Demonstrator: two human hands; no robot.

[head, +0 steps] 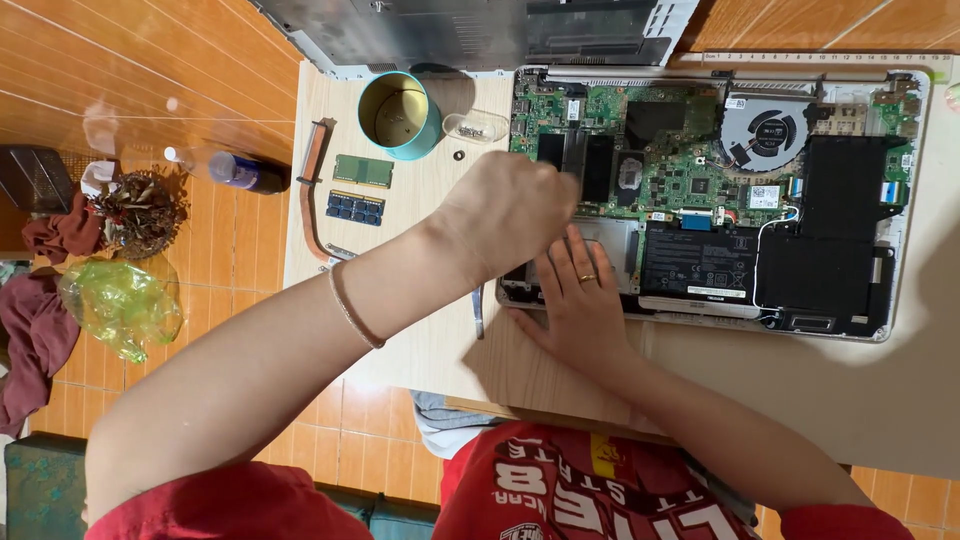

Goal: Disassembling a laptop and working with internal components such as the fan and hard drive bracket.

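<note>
The opened laptop point(720, 190) lies in the upper right of the frame on the pale desk point(420, 330), its green circuit board, round fan point(765, 128) and black battery point(700, 262) laid bare. The right hand point(580, 300), a ring on one finger, rests flat on the laptop's lower left corner, fingers spread, its grip apart and clamped on nothing. The left hand point(505, 215) reaches in from the lower left and hovers over the board's left part, knuckles toward the camera; its fingers curl under, so whether its grip holds anything I cannot tell. Left of the laptop stand a teal cup point(398, 115) and a small clear dish of screws point(475, 126). Further left lie two memory modules point(358, 190) and a curved copper heat pipe point(313, 185). At the top centre, the laptop's grey bottom cover point(460, 30) lies against the desk's far edge.
</note>
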